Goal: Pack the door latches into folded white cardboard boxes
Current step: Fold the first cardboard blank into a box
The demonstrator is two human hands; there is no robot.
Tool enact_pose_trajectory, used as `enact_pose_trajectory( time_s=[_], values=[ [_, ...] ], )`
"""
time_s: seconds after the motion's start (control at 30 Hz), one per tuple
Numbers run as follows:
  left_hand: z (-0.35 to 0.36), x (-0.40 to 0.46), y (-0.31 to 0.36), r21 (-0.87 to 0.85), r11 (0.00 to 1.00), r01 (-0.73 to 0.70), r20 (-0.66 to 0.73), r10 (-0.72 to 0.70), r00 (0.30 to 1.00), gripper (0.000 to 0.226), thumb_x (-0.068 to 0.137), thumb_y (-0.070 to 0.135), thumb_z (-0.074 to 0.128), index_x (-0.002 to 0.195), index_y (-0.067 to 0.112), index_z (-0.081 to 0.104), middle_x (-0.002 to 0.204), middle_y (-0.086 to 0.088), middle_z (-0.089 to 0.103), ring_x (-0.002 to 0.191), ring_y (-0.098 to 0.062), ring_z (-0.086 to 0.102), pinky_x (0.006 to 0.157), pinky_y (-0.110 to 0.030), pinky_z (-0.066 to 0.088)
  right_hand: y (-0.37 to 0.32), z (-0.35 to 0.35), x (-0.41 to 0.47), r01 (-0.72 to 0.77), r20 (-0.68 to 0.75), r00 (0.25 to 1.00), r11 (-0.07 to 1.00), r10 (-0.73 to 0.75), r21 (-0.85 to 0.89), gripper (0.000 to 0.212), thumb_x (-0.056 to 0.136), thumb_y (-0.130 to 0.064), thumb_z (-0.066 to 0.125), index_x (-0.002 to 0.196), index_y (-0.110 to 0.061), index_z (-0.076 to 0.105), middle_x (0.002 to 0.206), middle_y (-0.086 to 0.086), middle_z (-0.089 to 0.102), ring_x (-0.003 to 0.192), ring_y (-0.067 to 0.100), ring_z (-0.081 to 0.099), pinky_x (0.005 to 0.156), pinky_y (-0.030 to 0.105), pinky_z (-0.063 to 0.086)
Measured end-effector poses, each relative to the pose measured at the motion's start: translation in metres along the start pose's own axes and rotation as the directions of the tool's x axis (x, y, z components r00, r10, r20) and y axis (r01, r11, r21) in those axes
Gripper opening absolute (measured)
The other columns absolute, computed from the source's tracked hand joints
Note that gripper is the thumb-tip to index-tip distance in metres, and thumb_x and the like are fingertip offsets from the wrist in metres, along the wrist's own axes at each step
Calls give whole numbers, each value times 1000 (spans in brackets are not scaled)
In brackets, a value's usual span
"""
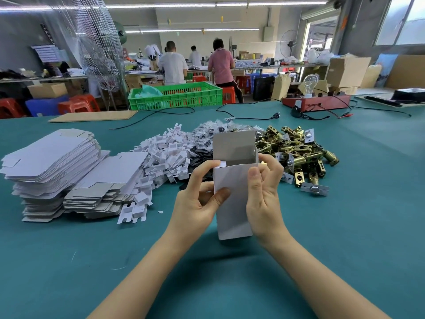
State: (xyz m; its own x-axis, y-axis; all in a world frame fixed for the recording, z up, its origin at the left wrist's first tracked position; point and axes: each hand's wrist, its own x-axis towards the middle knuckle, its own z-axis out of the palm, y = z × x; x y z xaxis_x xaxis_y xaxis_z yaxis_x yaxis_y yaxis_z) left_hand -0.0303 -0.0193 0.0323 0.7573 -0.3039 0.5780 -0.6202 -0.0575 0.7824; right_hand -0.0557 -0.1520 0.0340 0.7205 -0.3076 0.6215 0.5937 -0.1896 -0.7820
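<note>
Both hands hold one folded white cardboard box (233, 210) upright over the teal table (345, 226). Its top lid flap (233, 146) stands open, showing the grey inside. My left hand (197, 199) grips the box's left side, thumb on the front face and a fingertip at the top left corner. My right hand (264, 194) grips the right side, thumb on the front near the rim. A heap of brass door latches (296, 153) lies just behind and to the right of the box. I cannot see whether anything is inside the box.
Flat unfolded box blanks (55, 166) are stacked at the left. White cardboard inserts (161, 157) and small plastic bags of parts (211, 132) are piled behind the box. A green crate (177, 95), cables and a red device (315, 102) sit at the far edge; people work beyond.
</note>
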Motion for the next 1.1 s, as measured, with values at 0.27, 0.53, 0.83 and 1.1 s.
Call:
enact_pose_trajectory(
  time_s=[0.27,0.53,0.83,1.1],
  values=[
    [0,1,1,-70,996,52,-20,-54,998,46,82,31,65,112,62,50,93,6,72,69,-22,69,69,-30,56,-1,1,-4,-12,-64,998,998,9,-55,19,94,-53,33,110,-48,40,90,-6,59,69,24,50,58,33,44],
    [0,1,-1,-78,995,69,-5,-69,998,46,79,35,67,111,64,50,98,5,70,72,-21,71,74,-36,58,2,-7,3,48,-46,997,988,-55,-144,15,99,-30,36,103,-39,48,89,-24,51,72,-1,44,66,9,36],
    [2,0,2,-104,991,86,4,-86,996,47,88,26,68,112,63,51,101,8,70,77,-33,68,80,-45,55,-2,-18,12,114,14,993,975,-113,-191,14,97,-23,40,94,-32,49,69,-16,47,56,2,40,58,12,31],
    [3,1,6,-142,984,107,35,-103,994,49,93,12,63,113,56,53,104,9,67,78,-36,65,78,-48,55,-10,-15,14,18,-3,1000,999,-19,-36,23,94,-17,39,85,-36,48,114,-24,55,98,17,54,80,32,41]
  ],
)
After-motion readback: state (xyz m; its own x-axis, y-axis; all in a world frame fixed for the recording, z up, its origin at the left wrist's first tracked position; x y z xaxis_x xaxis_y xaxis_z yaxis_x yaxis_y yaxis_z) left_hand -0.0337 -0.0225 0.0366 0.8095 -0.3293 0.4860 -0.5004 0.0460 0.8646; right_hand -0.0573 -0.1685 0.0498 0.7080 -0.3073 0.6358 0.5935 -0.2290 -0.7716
